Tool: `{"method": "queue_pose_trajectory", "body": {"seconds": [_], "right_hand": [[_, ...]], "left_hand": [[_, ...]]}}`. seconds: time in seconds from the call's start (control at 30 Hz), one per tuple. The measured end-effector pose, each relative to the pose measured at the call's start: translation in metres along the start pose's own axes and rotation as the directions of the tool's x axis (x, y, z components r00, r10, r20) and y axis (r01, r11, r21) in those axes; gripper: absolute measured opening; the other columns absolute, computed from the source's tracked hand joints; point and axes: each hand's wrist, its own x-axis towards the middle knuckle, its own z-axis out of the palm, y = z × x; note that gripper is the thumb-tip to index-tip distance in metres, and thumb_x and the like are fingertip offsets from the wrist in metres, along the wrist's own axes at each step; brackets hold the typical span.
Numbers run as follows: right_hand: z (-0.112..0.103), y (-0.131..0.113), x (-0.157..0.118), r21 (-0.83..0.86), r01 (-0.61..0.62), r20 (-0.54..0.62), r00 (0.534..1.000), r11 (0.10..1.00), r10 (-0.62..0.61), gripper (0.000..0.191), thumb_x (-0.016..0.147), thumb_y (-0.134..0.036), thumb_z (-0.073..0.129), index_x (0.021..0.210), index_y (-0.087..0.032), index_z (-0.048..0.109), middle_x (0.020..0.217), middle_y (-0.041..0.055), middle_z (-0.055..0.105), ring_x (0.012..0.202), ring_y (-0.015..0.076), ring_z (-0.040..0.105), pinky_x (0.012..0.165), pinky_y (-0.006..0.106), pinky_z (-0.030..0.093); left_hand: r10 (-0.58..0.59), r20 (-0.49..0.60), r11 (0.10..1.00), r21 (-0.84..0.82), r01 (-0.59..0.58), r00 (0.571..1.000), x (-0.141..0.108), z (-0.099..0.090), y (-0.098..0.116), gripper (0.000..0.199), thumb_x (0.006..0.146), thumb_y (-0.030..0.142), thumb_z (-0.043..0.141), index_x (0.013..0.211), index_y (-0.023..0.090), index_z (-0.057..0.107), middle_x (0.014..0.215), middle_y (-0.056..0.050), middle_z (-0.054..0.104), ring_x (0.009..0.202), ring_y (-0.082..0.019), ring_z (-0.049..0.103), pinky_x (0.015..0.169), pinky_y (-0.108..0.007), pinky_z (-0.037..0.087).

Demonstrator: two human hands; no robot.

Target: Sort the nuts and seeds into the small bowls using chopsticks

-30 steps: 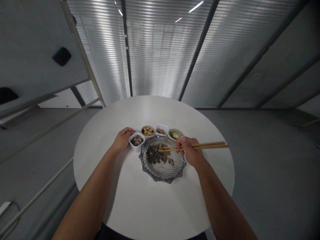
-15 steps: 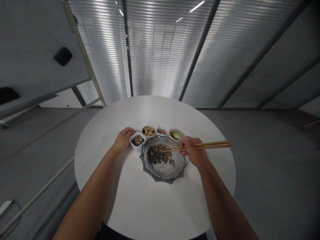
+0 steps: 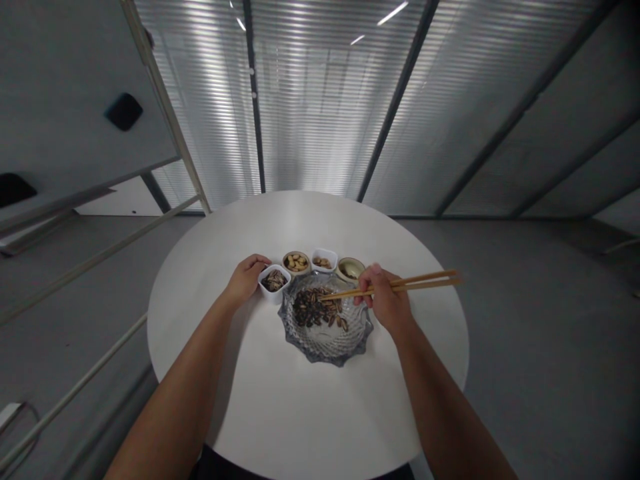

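A scalloped glass bowl (image 3: 333, 343) holds dark seeds (image 3: 313, 308), mostly heaped in its left part. My right hand (image 3: 384, 295) grips a pair of wooden chopsticks (image 3: 425, 281), their tips down among the seeds. Whether the tips pinch a seed is too small to tell. My left hand (image 3: 246, 280) rests against the left side of a white square cup (image 3: 275, 283) of striped seeds. Behind the bowl are a round dish (image 3: 296, 263) of pale nuts, a white square dish (image 3: 325, 261) with some brown nuts, and a greenish round dish (image 3: 351, 269) with a little in it.
Everything stands on a round white table (image 3: 310, 413). Left of it are a metal frame (image 3: 113, 250) and a grey panel (image 3: 60, 80). Blinds (image 3: 315, 120) hang behind the table.
My right hand has shifted slightly, and the rear ends of the chopsticks have risen a little, while their tips stay over the seeds. My left hand keeps its place at the cup.
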Motion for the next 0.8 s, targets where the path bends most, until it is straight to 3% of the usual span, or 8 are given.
{"method": "queue_pose_trajectory", "body": {"seconds": [0.23,0.47,0.8], "right_hand": [[0.004,0.002,0.000,-0.033,0.014,0.025,1.000,0.999,-0.013,0.055,0.090,-0.060,0.038,0.056,-0.019,0.053,0.038,-0.0024,0.047,0.035,0.0108,0.046,0.038,0.023,0.034],[0.007,-0.007,0.002,0.176,-0.012,-0.101,0.994,0.984,0.031,0.054,0.089,-0.060,0.037,0.053,-0.021,0.048,0.031,-0.0060,0.035,0.033,0.0131,0.049,0.038,0.025,0.037],[0.016,-0.011,-0.001,0.233,0.028,-0.208,0.978,0.972,0.022,0.054,0.091,-0.058,0.033,0.054,-0.022,0.047,0.031,-0.0048,0.037,0.034,0.0142,0.051,0.037,0.024,0.033]], "left_hand": [[0.012,0.002,1.000,-0.010,-0.012,1.000,-0.001,0.000,0.000,0.020,0.069,0.032,0.059,0.078,0.016,0.064,0.069,-0.004,0.063,0.063,-0.017,0.056,0.059,-0.028,0.041],[0.033,0.005,0.999,0.024,-0.033,0.999,-0.002,-0.002,0.003,0.019,0.070,0.032,0.058,0.078,0.015,0.063,0.072,-0.004,0.063,0.066,-0.017,0.056,0.062,-0.028,0.041],[0.034,0.004,0.999,0.030,-0.034,0.999,-0.002,-0.002,0.001,0.019,0.070,0.032,0.056,0.078,0.017,0.063,0.071,-0.004,0.063,0.065,-0.017,0.056,0.060,-0.028,0.040]]}}
